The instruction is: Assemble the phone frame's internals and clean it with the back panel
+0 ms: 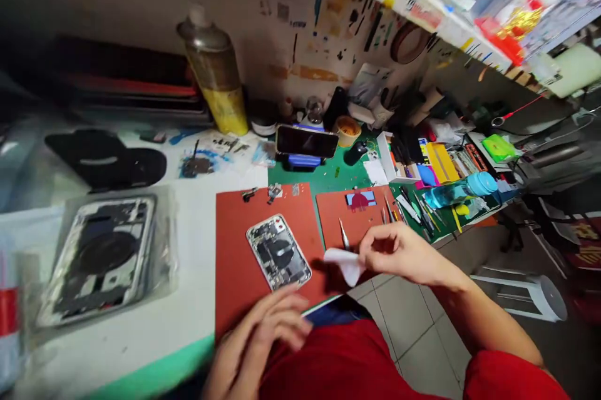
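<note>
My right hand [392, 253] pinches a small white sheet [345, 262], paper or cloth, by one corner, so it hangs folded over the mat's front edge. Below the phone, my left hand [263, 337] is held with its fingers apart and nothing in them. An opened phone housing [279, 253] with its inner parts exposed lies face up on a red-brown mat [235, 231]. Small metal parts [275, 192] rest along the mat's back edge. Behind the white sheet, a thin screwdriver-like tool [344, 234] lies on a second red-brown mat [328, 212].
At left, a larger opened device [101, 256] lies on a clear bag. A spray can [216, 81] and a propped phone [307, 141] stand at the back. Several tools lie at right near a blue bottle [460, 190]. A loaded shelf [422, 12] overhangs the bench.
</note>
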